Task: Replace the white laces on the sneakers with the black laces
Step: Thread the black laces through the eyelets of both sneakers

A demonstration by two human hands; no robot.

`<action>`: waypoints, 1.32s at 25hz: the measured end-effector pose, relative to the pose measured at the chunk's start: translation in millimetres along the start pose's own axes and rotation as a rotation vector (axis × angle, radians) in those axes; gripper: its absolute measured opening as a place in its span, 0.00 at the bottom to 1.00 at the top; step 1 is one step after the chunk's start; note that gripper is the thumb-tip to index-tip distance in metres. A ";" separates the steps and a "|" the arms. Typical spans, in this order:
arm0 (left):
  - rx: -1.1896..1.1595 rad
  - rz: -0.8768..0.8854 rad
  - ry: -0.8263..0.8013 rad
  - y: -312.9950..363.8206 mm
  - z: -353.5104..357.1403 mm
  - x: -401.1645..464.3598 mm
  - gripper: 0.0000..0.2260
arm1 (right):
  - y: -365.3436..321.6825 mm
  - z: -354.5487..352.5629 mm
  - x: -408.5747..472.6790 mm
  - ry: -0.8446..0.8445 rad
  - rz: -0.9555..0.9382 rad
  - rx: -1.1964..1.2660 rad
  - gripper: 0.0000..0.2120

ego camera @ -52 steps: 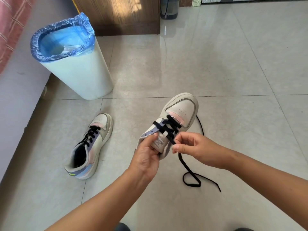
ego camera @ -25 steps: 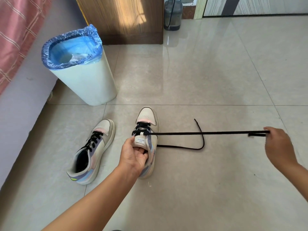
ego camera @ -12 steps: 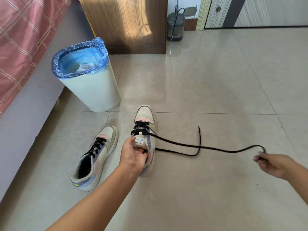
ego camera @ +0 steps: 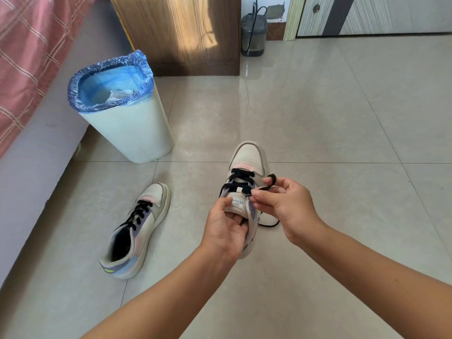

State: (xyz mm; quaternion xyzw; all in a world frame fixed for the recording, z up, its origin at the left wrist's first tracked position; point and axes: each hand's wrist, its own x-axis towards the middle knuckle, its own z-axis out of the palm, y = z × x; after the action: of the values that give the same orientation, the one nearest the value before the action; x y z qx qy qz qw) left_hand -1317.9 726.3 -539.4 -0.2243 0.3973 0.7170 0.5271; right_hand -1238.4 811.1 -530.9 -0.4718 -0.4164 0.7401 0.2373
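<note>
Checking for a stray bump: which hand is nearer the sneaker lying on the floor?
Left. The left hand is just right of the floor sneaker, gripping the held sneaker's tongue; the right hand is farther right.

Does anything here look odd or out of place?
Nothing looks damaged or spilled. One sneaker lies on the floor, already laced black. The left hand holds the other sneaker while the right hand pinches its black lace.

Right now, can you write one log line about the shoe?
left hand: grips held sneaker tongue | right hand: pinches black lace | other sneaker: on floor, black-laced
</note>
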 end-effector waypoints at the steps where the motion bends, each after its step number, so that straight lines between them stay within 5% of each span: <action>1: 0.004 -0.002 -0.003 0.0 0.1 -1.4 0.09 | 0.9 2.0 -2.7 0.011 -0.042 -0.046 0.13; 12: 0.019 0.028 0.021 0.0 1.0 -5.4 0.07 | 11.7 -4.6 -0.2 0.064 -0.141 -0.127 0.12; 17: 0.006 0.011 0.078 -6.4 -9.8 -1.5 0.07 | 35.1 -7.3 4.5 0.020 -0.224 -0.369 0.11; 23: -0.098 -0.029 0.320 -49.9 -49.6 12.4 0.15 | 93.5 -11.7 9.3 -0.036 0.181 -0.254 0.12; 25: 0.072 -0.129 0.374 -51.8 -63.8 5.4 0.14 | 107.2 -13.1 8.2 -0.035 0.233 -0.238 0.12; 28: 0.828 -0.199 0.269 -25.6 -83.2 -11.1 0.07 | 118.2 -12.6 9.2 -0.015 0.178 -0.293 0.14; 31: 1.581 0.334 0.151 -1.0 -90.9 -4.6 0.07 | 121.9 -12.6 9.3 0.034 0.157 -0.310 0.16; 33: 1.865 0.462 0.036 -6.9 -84.3 4.8 0.07 | 122.9 -13.5 9.4 0.042 0.177 -0.271 0.17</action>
State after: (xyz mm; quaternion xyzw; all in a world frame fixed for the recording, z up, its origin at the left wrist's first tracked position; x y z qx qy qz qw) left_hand -1321.3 662.1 -594.5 0.3582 0.8502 0.1950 0.3330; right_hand -1225.3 756.9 -641.7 -0.5499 -0.4640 0.6851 0.1140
